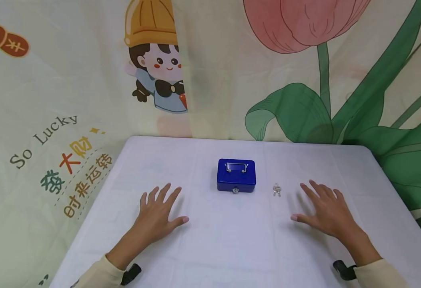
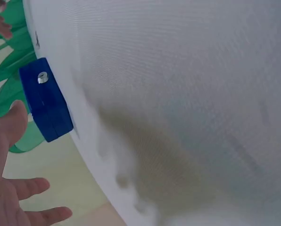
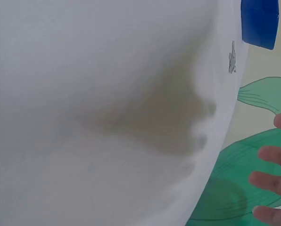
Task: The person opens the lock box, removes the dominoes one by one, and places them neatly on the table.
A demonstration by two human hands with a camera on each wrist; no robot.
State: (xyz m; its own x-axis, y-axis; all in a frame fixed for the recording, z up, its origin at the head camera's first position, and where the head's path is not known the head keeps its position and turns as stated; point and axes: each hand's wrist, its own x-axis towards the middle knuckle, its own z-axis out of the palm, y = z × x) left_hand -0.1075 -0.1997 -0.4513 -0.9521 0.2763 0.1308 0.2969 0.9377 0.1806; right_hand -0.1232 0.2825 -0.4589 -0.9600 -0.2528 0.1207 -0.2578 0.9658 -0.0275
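A small blue metal cash box (image 1: 236, 176) sits closed at the middle of the table, its wire handle lying on the lid. Its round silver lock (image 2: 43, 77) faces the person. Just right of the box lies a pair of small silver keys (image 1: 277, 190) on a ring. My left hand (image 1: 159, 214) hovers over the table left of the box, fingers spread and holding nothing. On the other side, my right hand (image 1: 327, 210) is nearest the keys, also spread and bare, with its shadow on the cloth below.
A white cloth covers the table (image 1: 225, 248). Behind it hangs a printed curtain (image 1: 217, 72) with a tulip and a cartoon figure. Each wrist wears a black camera strap (image 1: 344, 270) by a beige sleeve (image 1: 379, 276).
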